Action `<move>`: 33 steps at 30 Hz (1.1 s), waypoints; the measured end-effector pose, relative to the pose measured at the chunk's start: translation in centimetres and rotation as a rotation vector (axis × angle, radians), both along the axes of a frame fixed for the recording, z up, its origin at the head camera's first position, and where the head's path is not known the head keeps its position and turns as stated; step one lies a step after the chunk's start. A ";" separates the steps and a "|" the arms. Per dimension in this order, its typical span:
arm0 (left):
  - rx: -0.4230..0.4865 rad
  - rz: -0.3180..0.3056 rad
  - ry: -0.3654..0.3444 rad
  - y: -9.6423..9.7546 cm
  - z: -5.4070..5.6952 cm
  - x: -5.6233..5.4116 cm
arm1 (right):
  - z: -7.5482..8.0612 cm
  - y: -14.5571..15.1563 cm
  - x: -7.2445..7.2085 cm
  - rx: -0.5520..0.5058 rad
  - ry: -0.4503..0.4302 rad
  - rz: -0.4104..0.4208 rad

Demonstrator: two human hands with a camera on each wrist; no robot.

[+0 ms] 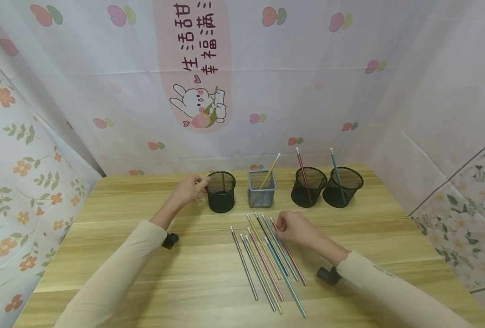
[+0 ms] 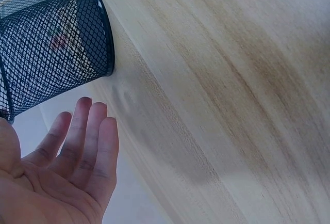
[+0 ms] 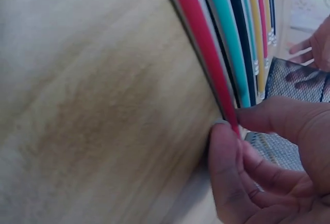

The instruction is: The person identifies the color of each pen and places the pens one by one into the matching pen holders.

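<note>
Red pencil [image 1: 293, 261] lies at the right end of the row of pencils [image 1: 262, 258] on the counter [image 1: 197, 291], its eraser end towards the cups. The right hand [image 1: 293, 228] pinches it near that end between thumb and forefinger; whether the end is lifted from the wood cannot be told. The left hand [image 1: 190, 189] is loosely spread, palm showing in its wrist view, just beside the leftmost cup [image 1: 221, 202], a round one of black mesh. Its four fingertips stand apart from that cup's wall; whether the thumb touches cannot be told.

To the right of that cup stands a grey square holder [image 1: 264, 199] with a yellow pencil [image 1: 269, 171] leaning in it. Next comes a black round cup [image 1: 298, 196] with a second red pencil [image 1: 303, 174], then the rightmost cup [image 1: 333, 195], also black and round, with a teal pencil [image 1: 336, 168]. All three stick out above the rims, eraser up.

In the right wrist view the fingers hide the eraser end of the pinched pencil, and the picture's top edge cuts off the row. The left thumb is cut off in the left wrist view. Both sleeves [image 1: 119, 269] run out of the head view.
</note>
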State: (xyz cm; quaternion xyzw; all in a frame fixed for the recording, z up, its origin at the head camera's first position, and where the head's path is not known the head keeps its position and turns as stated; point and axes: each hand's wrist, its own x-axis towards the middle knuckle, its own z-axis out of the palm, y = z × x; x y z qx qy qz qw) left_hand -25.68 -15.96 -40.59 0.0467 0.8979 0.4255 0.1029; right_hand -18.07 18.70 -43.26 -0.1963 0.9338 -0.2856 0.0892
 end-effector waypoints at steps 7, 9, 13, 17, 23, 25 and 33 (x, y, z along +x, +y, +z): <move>-0.015 0.002 0.003 0.1 -0.1 -0.1 | 0.3 -0.1 -0.1 0.043 -0.018 -0.011; -0.009 0.001 -0.002 0.1 -0.1 -0.1 | 0.4 -0.2 -0.1 0.049 -0.019 -0.012; 0.008 0.007 -0.012 0.1 0.1 -0.1 | 0.6 -0.3 0.0 0.072 -0.028 -0.025; 0.012 0.012 -0.014 0.1 0.1 0.0 | 0.8 -0.5 0.1 0.109 -0.038 -0.035; 0.024 0.016 -0.014 0.1 0.1 -0.1 | 1.0 -0.7 0.0 0.171 -0.051 -0.049; 0.019 0.013 -0.010 0.1 0.1 0.0 | 1.0 -0.7 0.0 0.182 -0.047 -0.040; 0.021 0.014 -0.019 0.1 0.1 0.0 | 0.8 0.0 -0.1 0.153 -0.071 -0.040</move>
